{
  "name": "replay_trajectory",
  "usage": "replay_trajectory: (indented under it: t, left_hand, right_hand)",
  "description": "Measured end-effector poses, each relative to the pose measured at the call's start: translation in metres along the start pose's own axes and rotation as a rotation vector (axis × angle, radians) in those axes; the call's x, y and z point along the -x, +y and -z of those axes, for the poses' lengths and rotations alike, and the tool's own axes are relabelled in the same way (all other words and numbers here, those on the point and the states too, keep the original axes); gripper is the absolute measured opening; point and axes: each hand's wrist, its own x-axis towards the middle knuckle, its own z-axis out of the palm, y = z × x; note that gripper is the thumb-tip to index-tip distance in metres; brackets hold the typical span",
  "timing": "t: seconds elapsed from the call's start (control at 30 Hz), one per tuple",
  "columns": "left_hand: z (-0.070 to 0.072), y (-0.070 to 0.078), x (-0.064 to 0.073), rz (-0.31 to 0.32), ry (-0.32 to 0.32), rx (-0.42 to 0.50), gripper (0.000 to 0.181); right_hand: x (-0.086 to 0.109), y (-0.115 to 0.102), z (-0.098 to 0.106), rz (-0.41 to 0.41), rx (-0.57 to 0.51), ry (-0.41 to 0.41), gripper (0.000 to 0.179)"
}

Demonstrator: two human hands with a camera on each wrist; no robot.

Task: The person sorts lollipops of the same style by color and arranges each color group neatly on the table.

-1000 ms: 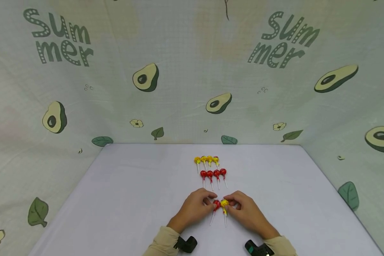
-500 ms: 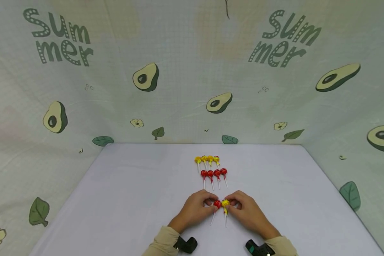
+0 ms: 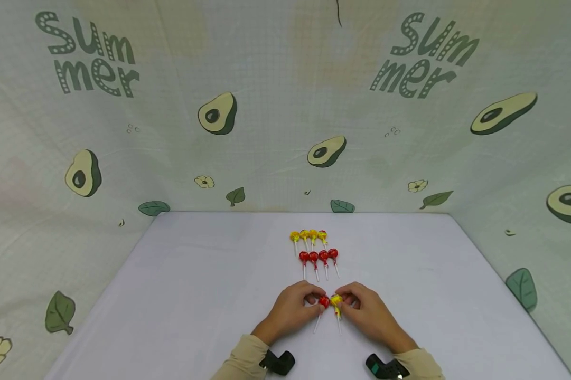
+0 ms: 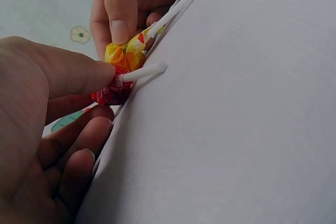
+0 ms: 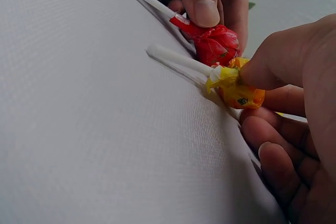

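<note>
In the head view my left hand pinches a red-wrapped lollipop between thumb and fingers. Beside it, a yellow-wrapped lollipop is pinched by my right hand. Both candy heads sit side by side at the tabletop, their white sticks pointing toward me. The left wrist view shows the thumb on the red lollipop, whose head touches or nearly touches the yellow lollipop. From the right wrist, the yellow lollipop lies under the thumb, with the red lollipop behind it.
Ahead of my hands, a row of several red lollipops lies on the white tabletop. Farther back is a row of several yellow lollipops. A printed cloth hangs behind and at both sides.
The stick of the yellow lollipop has swung slightly to the right. Both hands keep their hold in almost the same place, and the whole head view has shifted a little.
</note>
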Motion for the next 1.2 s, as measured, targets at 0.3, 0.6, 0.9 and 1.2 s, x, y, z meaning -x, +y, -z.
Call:
replay_trajectory:
  t: [0.3,0.6,0.9,1.2]
  left_hand:
    - [0.001,-0.0003,-0.0005,-0.002,-0.007,-0.007,0.023]
    - [0.0012,-0.0004,-0.0004,0.002,-0.011,-0.012,0.023]
    - [0.0006,-0.0013,-0.0005,0.006,-0.006,-0.004,0.022]
    - [0.0006,-0.0003,-0.0006,0.021,-0.016,0.004,0.021]
  right_hand:
    - [-0.0003,-0.0005,0.0017,0.047,0.021,-0.016,0.023]
    - [-0.0012,-0.0001,0.0011,0.041,0.028,-0.026,0.013]
    - [-0.0013,-0.0004,0.0025,-0.043,-0.01,-0.009,0.016]
    - [-0.0006,0.0001,0.0034,-0.098,-0.071,0.028,0.019]
